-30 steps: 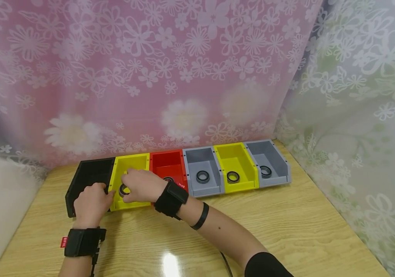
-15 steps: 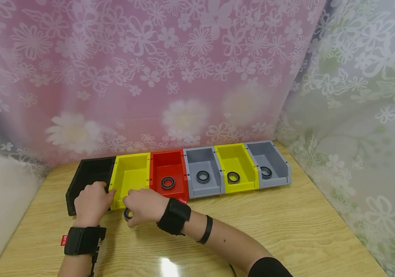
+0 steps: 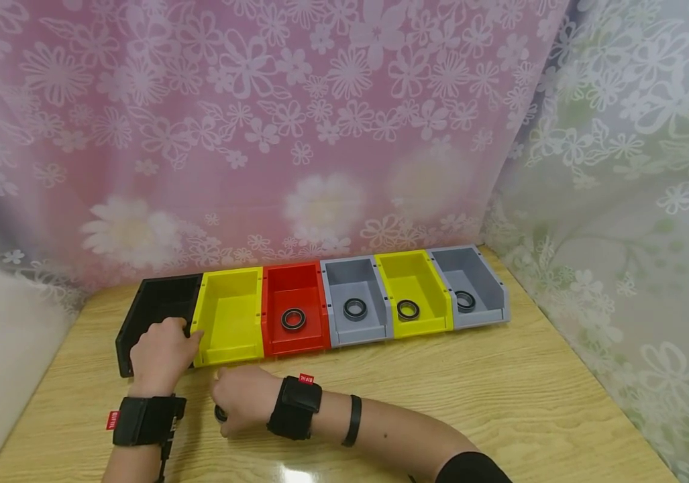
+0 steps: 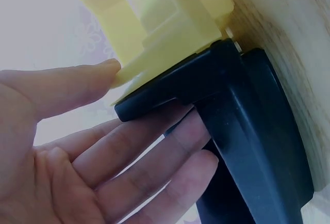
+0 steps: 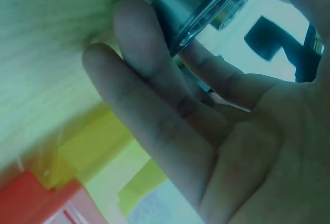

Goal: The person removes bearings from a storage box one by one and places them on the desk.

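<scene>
My right hand (image 3: 246,399) holds a ball bearing (image 3: 220,414) low over the table, in front of the left yellow bin (image 3: 231,322). In the right wrist view the bearing (image 5: 198,10) shows its steel outer ring between thumb and fingers. My left hand (image 3: 163,355) grips the adjoining side walls of the black bin (image 3: 157,295) and that yellow bin. The left wrist view has the thumb on the yellow wall (image 4: 170,59) and the fingers inside the black bin (image 4: 227,115).
To the right stand a red bin (image 3: 278,288), a grey bin (image 3: 344,268), a second yellow bin (image 3: 404,268) and another grey bin (image 3: 492,302), each with one bearing inside. A flowered curtain (image 3: 320,134) hangs behind the wooden table (image 3: 441,382).
My right hand has lifted the bearing out of the left yellow bin and carried it toward me, over the table. The left hand has kept its place.
</scene>
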Demonstrator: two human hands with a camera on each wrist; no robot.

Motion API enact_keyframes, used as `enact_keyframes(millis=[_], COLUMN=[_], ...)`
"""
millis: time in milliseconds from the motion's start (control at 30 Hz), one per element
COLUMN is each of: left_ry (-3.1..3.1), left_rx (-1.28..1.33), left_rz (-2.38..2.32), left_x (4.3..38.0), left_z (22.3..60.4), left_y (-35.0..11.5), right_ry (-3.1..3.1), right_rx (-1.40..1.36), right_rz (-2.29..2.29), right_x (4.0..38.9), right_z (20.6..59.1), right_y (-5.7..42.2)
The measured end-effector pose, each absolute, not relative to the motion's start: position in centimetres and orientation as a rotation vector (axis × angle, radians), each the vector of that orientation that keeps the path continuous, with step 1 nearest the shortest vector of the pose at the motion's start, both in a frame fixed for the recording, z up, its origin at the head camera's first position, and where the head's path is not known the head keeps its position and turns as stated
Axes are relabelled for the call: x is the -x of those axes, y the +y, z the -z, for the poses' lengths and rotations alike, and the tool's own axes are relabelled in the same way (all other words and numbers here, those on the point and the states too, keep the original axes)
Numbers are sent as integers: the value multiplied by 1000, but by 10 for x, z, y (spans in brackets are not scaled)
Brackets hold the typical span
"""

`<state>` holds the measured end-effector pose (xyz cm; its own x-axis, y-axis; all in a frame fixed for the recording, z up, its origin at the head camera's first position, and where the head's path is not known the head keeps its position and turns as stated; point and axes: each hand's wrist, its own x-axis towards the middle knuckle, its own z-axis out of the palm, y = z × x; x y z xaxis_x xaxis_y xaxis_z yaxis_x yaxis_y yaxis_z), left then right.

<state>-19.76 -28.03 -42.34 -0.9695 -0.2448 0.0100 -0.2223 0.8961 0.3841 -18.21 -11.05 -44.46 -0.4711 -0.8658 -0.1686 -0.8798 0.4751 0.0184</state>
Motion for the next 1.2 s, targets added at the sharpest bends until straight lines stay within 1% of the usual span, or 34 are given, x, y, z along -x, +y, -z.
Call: enact_keyframes(millis=[333,1200], left_ry=[-3001,-2987], left_rx=[-362,-348], left_rz=[588,597], left_x=[198,197], left_z=[424,423], left_y=[-280,-279], right_ry=[2579,2593], right_rx=[1557,1481], right_rz=[-163,-221], right_x=[180,176], right_z=[450,448], right_y=[-112,-113])
